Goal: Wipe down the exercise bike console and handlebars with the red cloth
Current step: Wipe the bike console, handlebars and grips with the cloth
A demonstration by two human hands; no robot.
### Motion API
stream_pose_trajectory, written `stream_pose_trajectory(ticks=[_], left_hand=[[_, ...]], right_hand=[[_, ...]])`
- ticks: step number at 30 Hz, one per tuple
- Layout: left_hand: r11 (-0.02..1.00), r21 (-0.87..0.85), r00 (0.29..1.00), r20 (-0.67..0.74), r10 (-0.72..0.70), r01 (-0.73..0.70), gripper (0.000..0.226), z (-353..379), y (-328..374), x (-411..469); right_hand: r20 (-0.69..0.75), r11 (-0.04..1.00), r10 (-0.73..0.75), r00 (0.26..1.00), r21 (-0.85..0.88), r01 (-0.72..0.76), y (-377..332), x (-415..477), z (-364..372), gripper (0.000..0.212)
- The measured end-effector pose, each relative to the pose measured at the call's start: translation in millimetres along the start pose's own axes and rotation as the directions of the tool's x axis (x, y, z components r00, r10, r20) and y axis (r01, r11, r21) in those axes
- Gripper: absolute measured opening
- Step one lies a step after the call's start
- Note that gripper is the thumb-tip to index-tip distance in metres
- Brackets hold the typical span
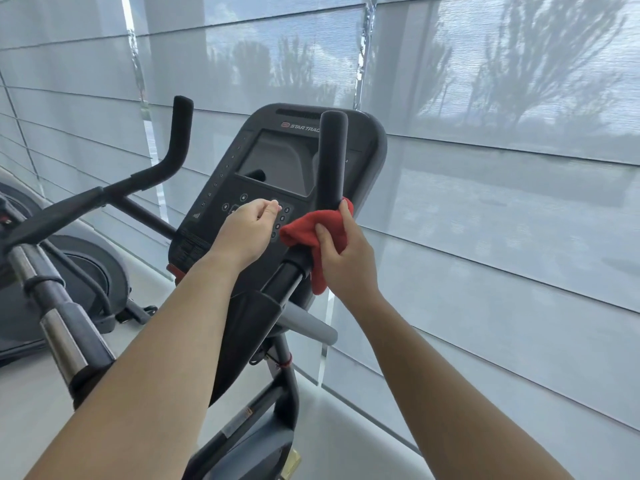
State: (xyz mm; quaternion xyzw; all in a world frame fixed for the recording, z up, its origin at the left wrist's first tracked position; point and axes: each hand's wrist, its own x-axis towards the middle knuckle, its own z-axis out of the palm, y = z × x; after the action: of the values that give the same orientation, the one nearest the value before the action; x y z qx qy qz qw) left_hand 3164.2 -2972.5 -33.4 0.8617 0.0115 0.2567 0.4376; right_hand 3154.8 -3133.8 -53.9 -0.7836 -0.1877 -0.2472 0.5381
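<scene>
The black exercise bike console [277,157] stands in the middle, its dark screen above a keypad. The right handlebar [331,157] rises upright in front of the console's right side. My right hand [341,254] grips the red cloth [311,233] and wraps it around the base of that handlebar; a tail of cloth hangs down below the hand. My left hand [247,226] hovers in front of the keypad with its fingers loosely curled, holding nothing. The left handlebar [169,157] bends up at the far left, untouched.
Translucent roller blinds [485,202] cover the windows right behind the bike. Another exercise machine [62,271] with a metal bar stands at the left. The bike's frame [273,403] runs down between my forearms over a pale floor.
</scene>
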Motion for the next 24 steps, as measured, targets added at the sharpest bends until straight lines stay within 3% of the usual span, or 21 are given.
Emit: stream_pose_trajectory(ticks=[9,14,24], left_hand=[[0.999,-0.045,1.0,-0.029,-0.011,0.009,0.037,-3,-9,2],[0.998,-0.052,0.998,-0.05,-0.023,0.02,0.036,-4,-14,4],[1.0,-0.016,1.0,0.011,-0.022,0.023,0.035,-2,-13,0]], right_hand=[[0.016,0.993,0.106,0.994,0.06,-0.107,-4,-27,6,0.058],[0.06,0.989,0.114,0.992,0.091,-0.119,0,-35,0,0.06],[0.006,0.982,0.119,0.993,0.145,-0.118,-2,-5,5,0.067]])
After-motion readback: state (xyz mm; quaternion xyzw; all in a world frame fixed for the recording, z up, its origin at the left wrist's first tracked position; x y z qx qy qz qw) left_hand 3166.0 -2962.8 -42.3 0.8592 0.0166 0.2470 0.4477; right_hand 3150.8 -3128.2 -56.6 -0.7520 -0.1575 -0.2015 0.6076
